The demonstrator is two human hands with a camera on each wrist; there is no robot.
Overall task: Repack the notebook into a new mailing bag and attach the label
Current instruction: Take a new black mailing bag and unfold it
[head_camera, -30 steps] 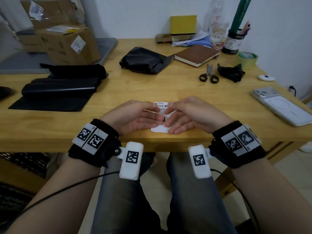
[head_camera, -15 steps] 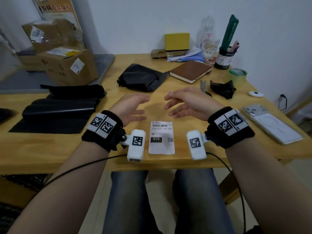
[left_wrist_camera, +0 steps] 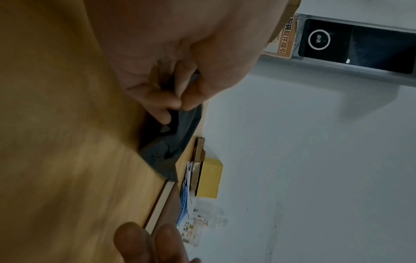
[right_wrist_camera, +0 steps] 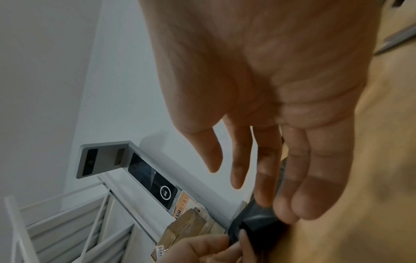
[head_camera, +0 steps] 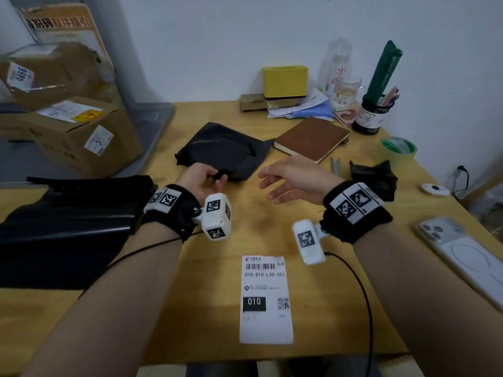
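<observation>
A crumpled black mailing bag [head_camera: 226, 148] lies mid-table; my left hand [head_camera: 206, 178] pinches its near edge between thumb and fingers, the pinch showing close up on the bag [left_wrist_camera: 178, 122] in the left wrist view. My right hand [head_camera: 283, 180] hovers just right of that bag with fingers spread and straight, holding nothing; its fingers [right_wrist_camera: 265, 169] hang above the black bag [right_wrist_camera: 256, 220]. The brown notebook [head_camera: 313, 138] rests shut behind my right hand. The white shipping label [head_camera: 266, 299] lies flat near the front edge, between my forearms.
A stack of flat black bags [head_camera: 68, 229] lies at the left. Cardboard boxes [head_camera: 79, 131] stand at back left. Scissors [head_camera: 336, 165], a black plastic scrap [head_camera: 374, 178], a tape roll [head_camera: 398, 149], a phone [head_camera: 462, 257], a pen jar [head_camera: 371, 115] and a yellow box [head_camera: 285, 81] fill the right and back.
Both hands have left the label on the table and moved forward. My left hand has taken hold of the black bag's edge; my right hand has opened beside it.
</observation>
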